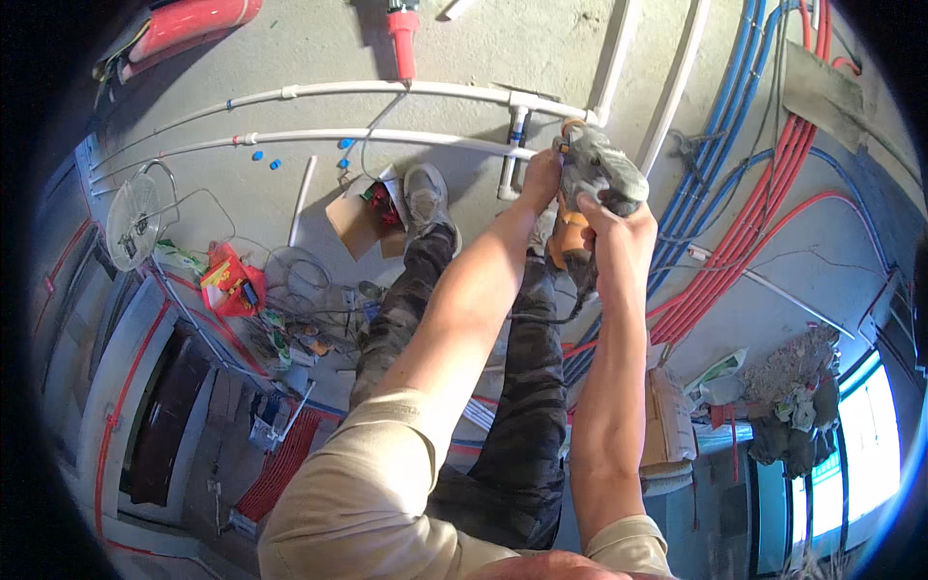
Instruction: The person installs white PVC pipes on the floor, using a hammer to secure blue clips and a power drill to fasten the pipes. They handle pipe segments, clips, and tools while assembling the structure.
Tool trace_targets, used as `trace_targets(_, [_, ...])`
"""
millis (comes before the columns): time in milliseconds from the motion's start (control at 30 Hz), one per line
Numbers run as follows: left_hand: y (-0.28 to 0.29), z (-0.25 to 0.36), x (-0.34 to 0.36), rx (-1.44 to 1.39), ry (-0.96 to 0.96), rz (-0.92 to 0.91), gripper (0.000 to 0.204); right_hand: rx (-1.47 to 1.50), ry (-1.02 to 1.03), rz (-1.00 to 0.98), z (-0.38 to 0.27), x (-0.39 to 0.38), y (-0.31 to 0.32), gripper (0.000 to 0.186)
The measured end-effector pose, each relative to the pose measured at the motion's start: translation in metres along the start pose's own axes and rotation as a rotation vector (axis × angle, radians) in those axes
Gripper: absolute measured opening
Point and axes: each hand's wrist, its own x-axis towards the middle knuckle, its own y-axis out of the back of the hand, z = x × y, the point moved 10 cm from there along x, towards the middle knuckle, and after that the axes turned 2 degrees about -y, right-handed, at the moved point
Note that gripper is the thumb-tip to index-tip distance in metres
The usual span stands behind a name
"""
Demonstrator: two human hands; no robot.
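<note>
Both my hands are on a dusty orange-and-grey corded power tool (604, 172), held above the concrete floor near a branch in white plastic pipe (527, 101). My left hand (542, 181) is closed at the tool's left side, by its orange front end; its fingertips are partly hidden. My right hand (623, 232) wraps the tool's right side, thumb on top, beside the orange body (570, 235). A dark cord hangs from the tool's near end. The tool's working end and its exact kind cannot be made out.
Long white pipes (387, 89) cross the floor ahead, with a red-handled tool (402, 48) beyond. Blue conduits (720, 145) and red conduits (773, 198) run along the right. An open cardboard box (350, 227) lies by my left shoe (426, 198). Leftward are a red bag (224, 280) and a fan (134, 222).
</note>
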Motion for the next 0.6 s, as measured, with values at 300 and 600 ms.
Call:
trace_targets(300, [0.06, 0.047, -0.129, 0.047, -0.351, 0.294, 0.045, 0.1, 0.045, 0.066, 0.019, -0.139, 0.006, 0.025])
trace_targets(600, [0.115, -0.075, -0.151, -0.886, 0.24, 0.138, 0.051, -0.133, 0.109, -0.109, 0.068, -0.152, -0.086, 0.025])
